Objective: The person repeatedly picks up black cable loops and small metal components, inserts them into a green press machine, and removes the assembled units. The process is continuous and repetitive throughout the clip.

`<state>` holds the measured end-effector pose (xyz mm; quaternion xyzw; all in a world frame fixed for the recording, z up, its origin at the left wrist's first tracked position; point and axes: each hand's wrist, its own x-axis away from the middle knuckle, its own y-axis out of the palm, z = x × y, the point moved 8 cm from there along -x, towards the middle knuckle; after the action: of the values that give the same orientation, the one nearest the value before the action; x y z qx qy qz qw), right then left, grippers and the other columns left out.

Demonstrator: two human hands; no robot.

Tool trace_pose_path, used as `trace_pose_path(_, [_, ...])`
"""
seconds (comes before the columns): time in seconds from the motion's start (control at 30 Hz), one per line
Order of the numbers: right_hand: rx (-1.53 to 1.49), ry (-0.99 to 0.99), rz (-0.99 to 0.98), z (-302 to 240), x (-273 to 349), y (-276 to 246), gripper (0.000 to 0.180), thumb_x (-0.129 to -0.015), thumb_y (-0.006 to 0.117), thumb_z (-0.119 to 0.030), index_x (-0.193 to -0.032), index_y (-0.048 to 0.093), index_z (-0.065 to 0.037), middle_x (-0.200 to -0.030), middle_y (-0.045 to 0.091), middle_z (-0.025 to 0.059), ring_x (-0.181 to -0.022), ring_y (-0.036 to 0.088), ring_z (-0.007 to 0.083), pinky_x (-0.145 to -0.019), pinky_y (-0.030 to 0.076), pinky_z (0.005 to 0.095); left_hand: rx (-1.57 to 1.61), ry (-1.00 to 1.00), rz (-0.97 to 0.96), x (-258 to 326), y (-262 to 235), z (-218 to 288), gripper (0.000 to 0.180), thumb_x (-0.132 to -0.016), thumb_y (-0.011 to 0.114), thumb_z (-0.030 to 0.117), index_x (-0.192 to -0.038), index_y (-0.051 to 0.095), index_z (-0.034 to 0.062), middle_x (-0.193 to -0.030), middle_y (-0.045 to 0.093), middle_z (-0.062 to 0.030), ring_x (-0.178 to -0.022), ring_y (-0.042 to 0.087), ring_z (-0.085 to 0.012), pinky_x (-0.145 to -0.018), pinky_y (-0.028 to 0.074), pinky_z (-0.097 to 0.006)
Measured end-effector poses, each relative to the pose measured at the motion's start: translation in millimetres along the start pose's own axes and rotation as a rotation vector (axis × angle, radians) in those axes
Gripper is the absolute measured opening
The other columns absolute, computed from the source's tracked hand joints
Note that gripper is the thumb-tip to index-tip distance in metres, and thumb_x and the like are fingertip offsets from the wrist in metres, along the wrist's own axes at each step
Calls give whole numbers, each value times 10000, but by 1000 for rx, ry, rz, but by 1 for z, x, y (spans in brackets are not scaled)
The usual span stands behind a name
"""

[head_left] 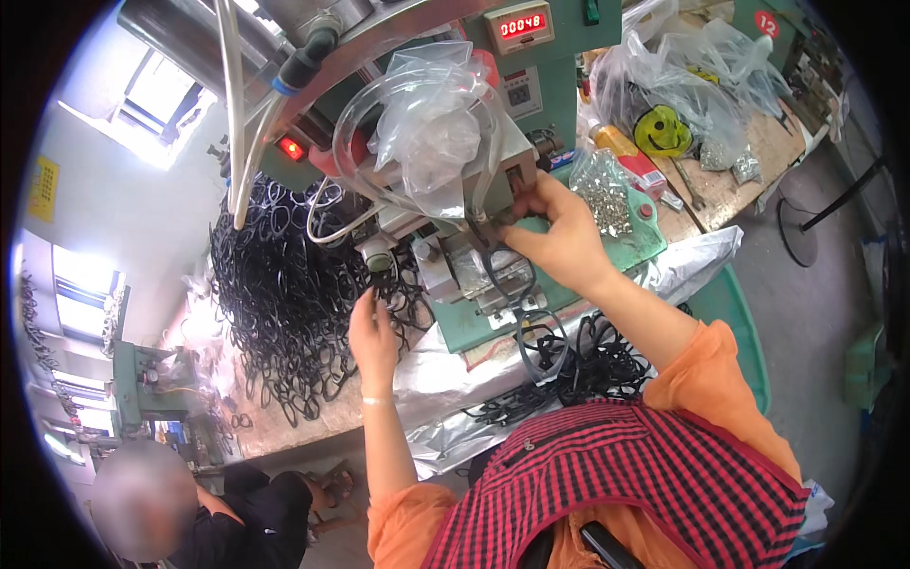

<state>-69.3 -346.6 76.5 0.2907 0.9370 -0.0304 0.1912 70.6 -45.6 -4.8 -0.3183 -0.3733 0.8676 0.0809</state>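
A: Where is the work?

B: The thin black looped strap (520,334) hangs over the front of the green metal machine base (463,334). Above the base, the bare right hand (564,237) has its fingertips at the strap's upper end; whether clamped, cannot tell.

A: The bare left hand (373,339)?

B: Left of the base, as are the heaped black loops (275,284); finger closure unclear.

A: Good technique?

B: Probably: strap untwisted, end squarely seated, fingertips clear of the grey metal head (509,169) above the base.
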Motion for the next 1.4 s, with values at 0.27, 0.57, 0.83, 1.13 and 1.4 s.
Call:
trace_pose_path(0.27, [29, 46, 30, 0, 19, 4, 432, -768, 731, -49, -1171, 587, 12, -838, 655, 52, -819, 619, 108, -804, 484, 257, 904, -415, 374, 41, -27, 28, 121, -1040, 555, 127, -1130, 569, 47, -1040, 595, -51, -899, 593, -111, -751, 527, -258])
trace_pose_path(0.57, [-173, 179, -39, -11, 21, 24, 486, -782, 725, -13, -1246, 581, -11, -876, 675, 37, -897, 632, 106, -826, 495, 269, 962, 234, 378, -53, -87, 167, 183, -957, 578, -48, -1131, 522, -44, -1072, 624, -157, -932, 678, -232, -804, 622, -405])
trace_pose_path(0.83, [156, 46, -82, -20, 23, -35, 429, -834, 682, -46, -1257, 613, -26, -1110, 709, 77, -1031, 654, 171, -941, 493, 318, 404, 801, 87, 12, -48, 229, 211, -667, 749, 43, -870, 693, 59, -1039, 746, -99, -643, 575, -228, -581, 484, -302])
trace_pose_path(1.13, [907, -78, 15, 33, 67, -108, 131, -787, 720, -84, -917, 718, -68, -951, 694, 91, -973, 630, 292, -877, 491, 383, 295, 965, 83, 24, -15, 234, 257, -718, 775, 12, -941, 661, 68, -1010, 744, -78, -801, 641, -237, -718, 595, -360])
trace_pose_path(1.4, [1143, -44, 20, 40, 58, -90, 78, -739, 771, -122, -765, 708, -83, -857, 653, 94, -925, 618, 319, -804, 505, 433, 421, 721, 43, 44, -8, 217, 408, -679, 713, -53, -1076, 665, 30, -1153, 713, -158, -851, 676, -334, -772, 560, -421])
